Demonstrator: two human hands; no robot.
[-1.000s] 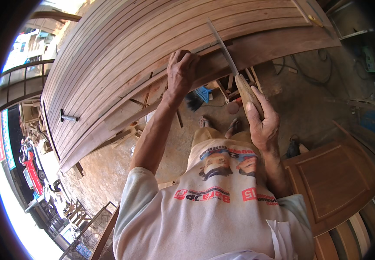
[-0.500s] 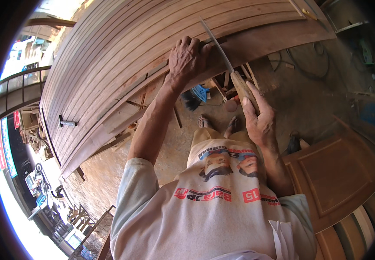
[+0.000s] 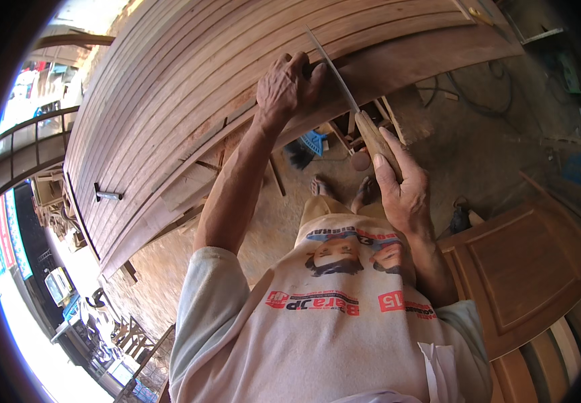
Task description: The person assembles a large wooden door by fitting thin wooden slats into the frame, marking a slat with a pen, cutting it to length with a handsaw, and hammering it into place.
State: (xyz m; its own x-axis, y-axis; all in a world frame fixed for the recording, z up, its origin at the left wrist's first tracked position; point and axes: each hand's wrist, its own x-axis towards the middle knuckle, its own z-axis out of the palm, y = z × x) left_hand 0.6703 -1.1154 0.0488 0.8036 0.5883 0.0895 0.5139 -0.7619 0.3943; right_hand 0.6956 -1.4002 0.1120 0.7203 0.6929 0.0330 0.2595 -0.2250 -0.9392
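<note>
My right hand (image 3: 403,185) is wrapped round the wooden handle of a handsaw (image 3: 335,70), seen nearly edge-on as a thin blade. The blade points up and to the left, across the near edge of a large slatted wooden panel (image 3: 162,101). On that edge, just left of the blade, rests my left hand (image 3: 283,87), its fingers bent over the wood and its thumb toward the saw. The fingertips and the blade's contact with the wood cannot be made out clearly.
A metal tool (image 3: 107,195) lies on the panel's left part. Below the panel are a blue-headed brush (image 3: 312,142) and wooden offcuts. A brown panelled door piece (image 3: 519,275) lies at the lower right. Dark cable (image 3: 475,104) coils on the floor at right.
The saw and my right hand have shifted slightly to the left. My left hand stays on the panel's edge, its fingers a little more bent.
</note>
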